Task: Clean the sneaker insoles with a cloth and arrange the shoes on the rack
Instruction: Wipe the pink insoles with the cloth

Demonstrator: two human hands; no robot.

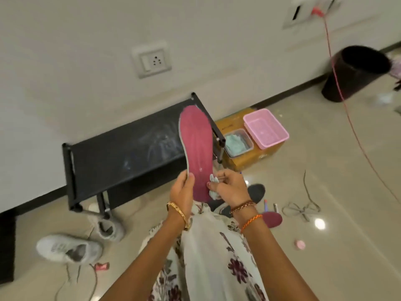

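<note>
Two hands work one pink insole (197,148): my left hand (182,192) grips its heel edge, holding it upright before the black rack (121,153); my right hand (231,189) pinches a white cloth (213,181) against it. White sneakers (69,248) lie on the floor.

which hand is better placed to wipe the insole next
Right. The right hand already grips the cloth against the lower edge of the pink insole, while the left hand holds the insole upright and probably should keep steadying it.
</note>
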